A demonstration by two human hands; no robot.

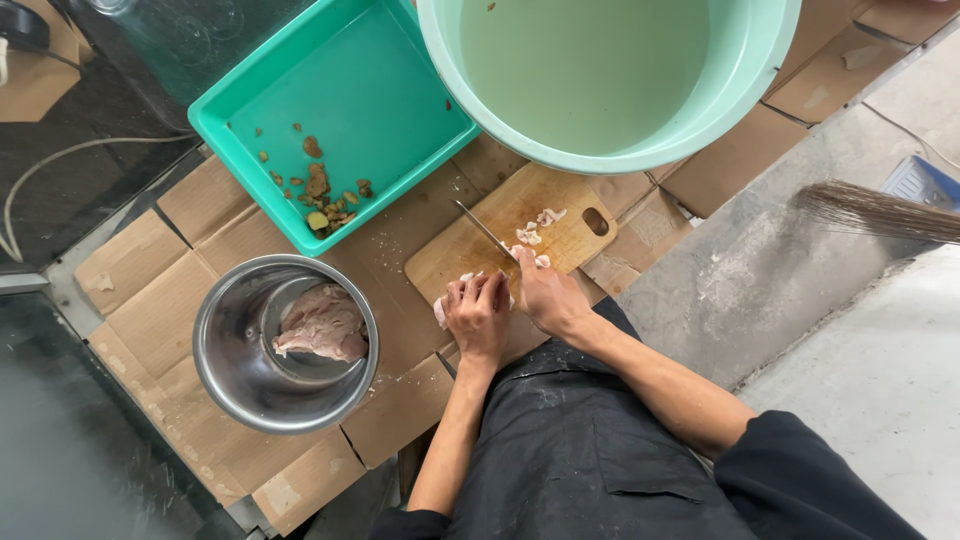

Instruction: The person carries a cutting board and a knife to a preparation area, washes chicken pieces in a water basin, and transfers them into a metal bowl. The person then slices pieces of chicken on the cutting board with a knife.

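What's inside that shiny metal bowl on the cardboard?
The metal bowl holds a pale pink lump of raw meat, resting toward its right side. The bare steel bottom shows beside it; whatever lies beneath the meat is covered.

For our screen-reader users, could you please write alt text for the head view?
A person's left hand steadies raw meat on a wooden cutting board while the right hand cuts it with a knife.
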